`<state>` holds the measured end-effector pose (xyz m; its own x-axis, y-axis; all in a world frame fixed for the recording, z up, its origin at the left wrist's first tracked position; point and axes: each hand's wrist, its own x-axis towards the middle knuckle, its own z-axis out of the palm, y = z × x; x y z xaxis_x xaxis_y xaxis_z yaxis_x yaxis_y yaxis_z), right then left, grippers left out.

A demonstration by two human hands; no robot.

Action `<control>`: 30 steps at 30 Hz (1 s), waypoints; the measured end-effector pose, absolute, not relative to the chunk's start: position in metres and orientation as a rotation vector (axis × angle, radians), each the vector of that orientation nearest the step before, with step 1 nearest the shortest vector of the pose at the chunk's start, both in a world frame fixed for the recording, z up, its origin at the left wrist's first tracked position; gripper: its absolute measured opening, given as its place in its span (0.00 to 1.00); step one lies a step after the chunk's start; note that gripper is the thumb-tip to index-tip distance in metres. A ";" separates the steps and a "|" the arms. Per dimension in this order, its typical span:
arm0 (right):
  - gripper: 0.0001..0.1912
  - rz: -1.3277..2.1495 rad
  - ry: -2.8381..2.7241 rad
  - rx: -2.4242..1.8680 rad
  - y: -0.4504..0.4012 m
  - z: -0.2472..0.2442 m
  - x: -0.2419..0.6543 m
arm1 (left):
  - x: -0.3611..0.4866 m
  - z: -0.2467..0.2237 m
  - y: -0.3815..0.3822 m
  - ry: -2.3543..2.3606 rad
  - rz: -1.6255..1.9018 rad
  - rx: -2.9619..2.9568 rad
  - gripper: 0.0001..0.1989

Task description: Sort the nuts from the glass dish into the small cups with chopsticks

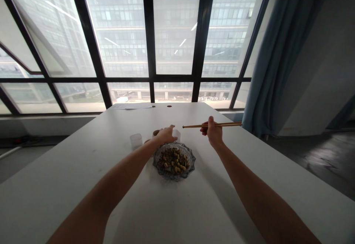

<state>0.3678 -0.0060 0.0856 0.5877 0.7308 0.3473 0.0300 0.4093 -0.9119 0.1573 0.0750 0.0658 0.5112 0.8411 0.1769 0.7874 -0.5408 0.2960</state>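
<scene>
My right hand [213, 132] holds a pair of wooden chopsticks [231, 124] level above the table, tips pointing left. Something tiny and dark may be at the tips; it is too small to name. My left hand [166, 135] reaches over the far side of a glass bowl, thumb and forefinger apart beside a clear plastic cup [176, 136]. Whether the fingers touch the cup is hard to see. The scalloped glass bowl [191, 165] contains a mix of peanuts [177, 169] and dark striped seeds [169, 154], which look like sunflower seeds.
Left of the bowl stands another clear plastic container [136, 140]. Brown round containers [155, 133] are partly hidden behind my left wrist. Papers [133, 106] lie at the far end of the white table [83, 170], before large windows. A blue curtain [273, 81] hangs at right.
</scene>
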 end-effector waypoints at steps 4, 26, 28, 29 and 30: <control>0.31 0.486 -0.901 -1.064 -0.007 0.086 0.368 | 0.160 0.064 0.070 1.319 0.593 2.648 0.39; 0.31 0.374 -1.506 -1.148 -0.007 0.077 0.360 | 0.157 0.059 0.071 1.179 0.927 2.497 0.42; 0.30 0.365 -1.576 -1.180 -0.009 0.076 0.358 | 0.158 0.062 0.068 1.209 0.896 2.486 0.41; 0.30 0.358 -1.612 -1.204 -0.009 0.075 0.357 | 0.158 0.063 0.066 1.221 0.880 2.485 0.41; 0.30 0.349 -1.642 -1.227 -0.009 0.073 0.355 | 0.159 0.064 0.065 1.231 0.864 2.485 0.41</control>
<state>0.3552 -0.0089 0.0735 0.0310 0.8395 0.5424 0.5458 0.4404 -0.7128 0.1588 0.0654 0.0645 0.4713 0.7848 0.4025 0.6448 -0.6179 0.4499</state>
